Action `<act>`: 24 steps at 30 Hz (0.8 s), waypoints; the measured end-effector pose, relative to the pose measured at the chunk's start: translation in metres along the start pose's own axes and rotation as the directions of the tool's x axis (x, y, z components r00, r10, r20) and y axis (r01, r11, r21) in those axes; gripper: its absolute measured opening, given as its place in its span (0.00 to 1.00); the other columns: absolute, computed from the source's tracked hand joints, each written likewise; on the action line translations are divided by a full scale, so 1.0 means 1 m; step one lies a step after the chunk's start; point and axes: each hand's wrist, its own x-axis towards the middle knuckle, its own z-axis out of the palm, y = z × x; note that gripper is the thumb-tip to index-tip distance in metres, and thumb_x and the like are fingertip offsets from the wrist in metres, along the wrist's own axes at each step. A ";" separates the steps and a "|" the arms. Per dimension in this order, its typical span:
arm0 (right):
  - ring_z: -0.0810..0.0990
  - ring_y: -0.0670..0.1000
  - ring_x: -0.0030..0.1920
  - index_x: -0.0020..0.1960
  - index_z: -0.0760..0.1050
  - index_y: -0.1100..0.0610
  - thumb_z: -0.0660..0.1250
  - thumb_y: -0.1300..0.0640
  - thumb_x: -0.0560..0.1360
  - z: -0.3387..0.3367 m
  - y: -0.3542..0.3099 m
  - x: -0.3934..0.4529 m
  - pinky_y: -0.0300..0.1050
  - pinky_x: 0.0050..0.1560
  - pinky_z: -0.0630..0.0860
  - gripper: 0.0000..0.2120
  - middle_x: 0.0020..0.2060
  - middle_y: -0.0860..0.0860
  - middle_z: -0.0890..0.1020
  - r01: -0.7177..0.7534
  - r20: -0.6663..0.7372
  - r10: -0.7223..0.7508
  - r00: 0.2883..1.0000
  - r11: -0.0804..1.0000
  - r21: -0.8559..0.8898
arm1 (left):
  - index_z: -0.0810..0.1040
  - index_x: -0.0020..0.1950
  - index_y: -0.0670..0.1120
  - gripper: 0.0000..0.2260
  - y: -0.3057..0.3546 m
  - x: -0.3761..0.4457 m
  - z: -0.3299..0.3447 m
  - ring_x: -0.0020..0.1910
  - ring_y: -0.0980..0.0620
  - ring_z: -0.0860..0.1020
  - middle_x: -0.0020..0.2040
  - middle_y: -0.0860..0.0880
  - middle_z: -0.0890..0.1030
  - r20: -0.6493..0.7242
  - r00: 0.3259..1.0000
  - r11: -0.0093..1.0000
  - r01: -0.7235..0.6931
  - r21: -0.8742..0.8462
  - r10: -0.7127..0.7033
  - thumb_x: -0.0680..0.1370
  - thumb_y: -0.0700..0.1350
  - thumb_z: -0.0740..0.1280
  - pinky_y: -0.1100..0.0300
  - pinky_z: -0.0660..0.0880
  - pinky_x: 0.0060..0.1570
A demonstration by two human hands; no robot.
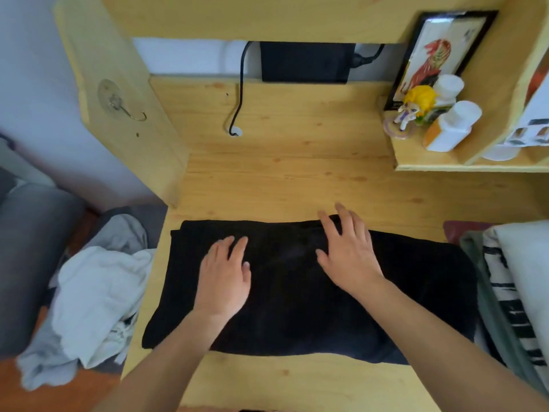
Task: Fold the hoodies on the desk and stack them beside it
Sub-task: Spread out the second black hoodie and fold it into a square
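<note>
Pine desk (282,150) carries a half-folded black hoodie (297,307) along its near edge; left hand (224,278) and right hand (349,254) press it, fingers straight. Unfolded pale garments (98,292) wait left.

One black hoodie (297,281) lies under two hands, the left hand (224,278) and the right hand (347,251). Left of the left hand lie two pale garments (98,292). Beyond the right hand stand two white bottles (454,126) and one figurine (414,107).
</note>
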 end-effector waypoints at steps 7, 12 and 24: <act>0.67 0.57 0.67 0.63 0.77 0.55 0.57 0.46 0.84 0.016 0.019 0.035 0.56 0.72 0.64 0.17 0.66 0.52 0.73 0.001 0.093 -0.012 0.996 0.993 0.114 | 0.66 0.78 0.50 0.25 -0.095 0.077 -0.023 0.73 0.49 0.69 0.76 0.52 0.69 0.195 0.969 0.974 -0.181 0.138 0.152 0.82 0.54 0.62 0.51 0.64 0.72; 0.73 0.54 0.61 0.63 0.74 0.54 0.65 0.54 0.81 0.022 0.024 0.046 0.51 0.61 0.75 0.12 0.58 0.50 0.76 -0.193 0.082 0.175 0.981 0.913 0.360 | 0.75 0.70 0.51 0.19 -0.125 0.088 -0.028 0.66 0.47 0.74 0.68 0.51 0.76 0.142 0.968 0.968 -0.224 0.116 0.207 0.82 0.56 0.64 0.51 0.71 0.64; 0.74 0.53 0.54 0.51 0.76 0.58 0.75 0.59 0.74 0.033 0.020 0.031 0.55 0.62 0.74 0.10 0.46 0.48 0.75 -0.115 -0.220 0.247 0.944 0.869 0.481 | 0.75 0.66 0.50 0.25 -0.118 0.086 -0.022 0.65 0.44 0.72 0.64 0.48 0.73 0.028 0.971 0.939 -0.238 0.247 0.239 0.74 0.60 0.74 0.47 0.70 0.64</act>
